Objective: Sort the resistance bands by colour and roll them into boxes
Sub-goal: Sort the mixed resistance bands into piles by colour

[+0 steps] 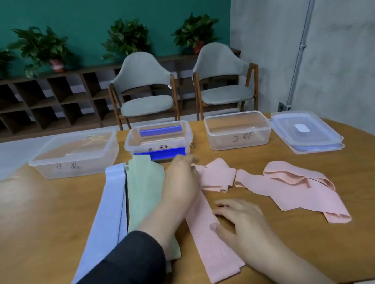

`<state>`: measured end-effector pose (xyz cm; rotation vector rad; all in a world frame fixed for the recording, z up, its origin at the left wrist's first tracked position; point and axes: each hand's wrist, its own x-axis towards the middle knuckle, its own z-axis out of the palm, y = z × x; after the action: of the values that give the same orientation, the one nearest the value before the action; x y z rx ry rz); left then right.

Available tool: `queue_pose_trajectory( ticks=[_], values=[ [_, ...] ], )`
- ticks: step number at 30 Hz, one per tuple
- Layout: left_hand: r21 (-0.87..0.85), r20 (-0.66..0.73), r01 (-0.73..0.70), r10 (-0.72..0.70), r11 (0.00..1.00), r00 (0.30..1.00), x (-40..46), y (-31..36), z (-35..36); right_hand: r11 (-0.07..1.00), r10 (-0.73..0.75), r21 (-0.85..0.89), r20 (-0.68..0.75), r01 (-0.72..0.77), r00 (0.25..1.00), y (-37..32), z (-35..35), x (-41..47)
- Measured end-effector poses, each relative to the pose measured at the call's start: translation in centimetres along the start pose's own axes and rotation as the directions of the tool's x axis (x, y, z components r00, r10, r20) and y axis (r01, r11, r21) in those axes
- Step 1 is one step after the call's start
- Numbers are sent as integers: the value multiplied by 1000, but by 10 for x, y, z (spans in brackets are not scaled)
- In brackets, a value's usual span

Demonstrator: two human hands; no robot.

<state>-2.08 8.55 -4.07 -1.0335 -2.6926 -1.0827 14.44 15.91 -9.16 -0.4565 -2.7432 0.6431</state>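
Observation:
A pink band [216, 252] lies flat on the table in front of me, running away from me. My right hand [238, 221] rests on it with straight fingers. My left hand [181, 183] reaches over its far end, where the band is crumpled [215, 176]; the fingers are blurred. A second pink band [302, 188] lies loosely folded to the right. A green band [145, 195] and a light blue band [110, 214] lie flat on the left. Three clear boxes stand at the back: left [74, 156], middle [157, 141] holding a dark blue band, right [238, 130].
Stacked clear lids [306, 131] lie at the far right of the wooden table [27, 234]. Two grey chairs [144, 90] stand behind the table, with a low shelf and potted plants along the green wall.

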Motion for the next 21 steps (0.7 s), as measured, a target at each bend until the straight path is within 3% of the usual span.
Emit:
queue_pose_trajectory(
  ticks=[3,6,9,13,16,18,21],
  values=[
    [13,45,-32,32,999,998,-20,1,27,998,-62,15,-42,63,997,5,7,1],
    [19,-48,-46,47,999,998,-24,5,31,990,-53,125,-122,69,991,5,7,2],
    [-86,-99,-122,114,989,989,-26,19,37,957,11,282,-258,65,966,8,-2,1],
    [-202,12,-153,159,967,987,-36,40,68,945,107,325,-413,37,904,30,-30,-1],
    [-176,87,-178,195,968,977,-39,42,86,967,167,247,-431,-62,887,57,-57,2],
    [-96,104,-234,243,968,964,-36,41,93,988,156,84,-419,-133,894,76,-70,8],
    [-14,131,-310,309,951,942,-38,42,95,958,181,-174,-244,-227,953,96,-81,26]
  ],
)
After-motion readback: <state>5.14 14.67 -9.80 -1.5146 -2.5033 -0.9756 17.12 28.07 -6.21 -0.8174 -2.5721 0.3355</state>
